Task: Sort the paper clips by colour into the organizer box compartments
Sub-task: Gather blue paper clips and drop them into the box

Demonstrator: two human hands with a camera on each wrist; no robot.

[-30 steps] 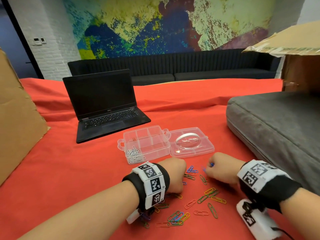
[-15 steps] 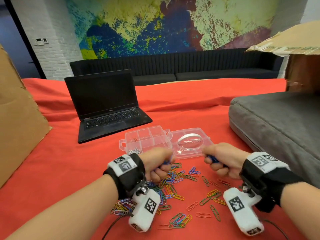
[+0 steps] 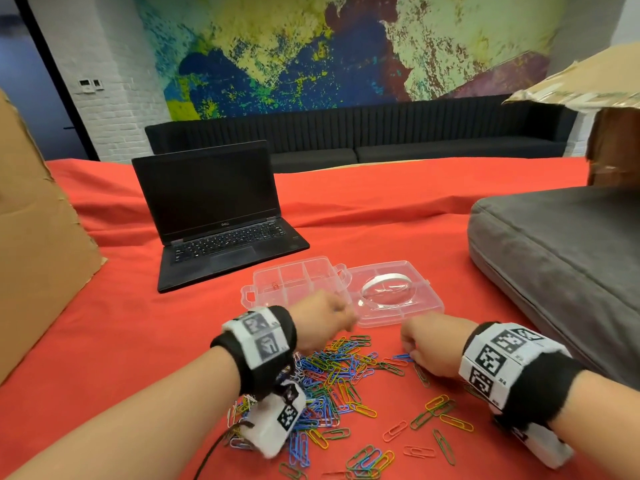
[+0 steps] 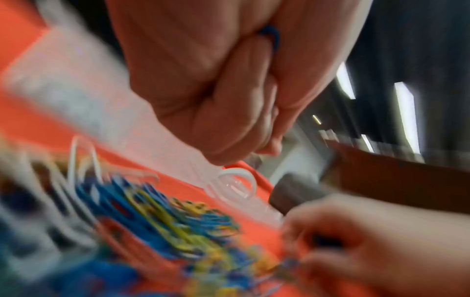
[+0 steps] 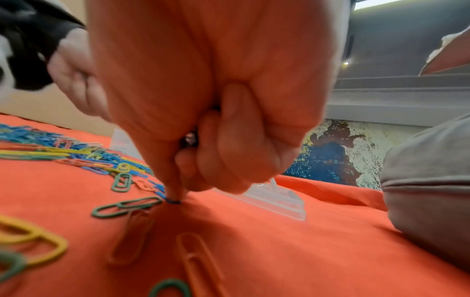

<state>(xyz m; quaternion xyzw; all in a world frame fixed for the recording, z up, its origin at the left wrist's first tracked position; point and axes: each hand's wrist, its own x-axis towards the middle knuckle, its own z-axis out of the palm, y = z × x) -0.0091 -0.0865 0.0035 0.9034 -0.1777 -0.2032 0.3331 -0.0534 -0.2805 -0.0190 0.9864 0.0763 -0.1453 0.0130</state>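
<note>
Head view: a red-covered desk (image 3: 138, 323) before a painted wall, with a laptop (image 3: 221, 216), a grey cushion (image 3: 554, 258), loose paper clips (image 3: 346, 375) and an open organizer box (image 3: 298, 278). Left wrist view: the left hand (image 4: 216, 80) is curled around a blue clip (image 4: 271, 37). Right wrist view: the right hand (image 5: 216, 100) fingers (image 5: 172, 191) pinch a blue paper clip (image 5: 174, 201) on the cloth.

Two hands (image 3: 377, 336), one organizer box (image 3: 263, 296), one laptop (image 3: 221, 220).

Glossy clear plastic organizer box (image 3: 298, 282) lies on matt red cloth (image 3: 138, 323), beside smooth coloured paper clips (image 3: 332, 372).
</note>
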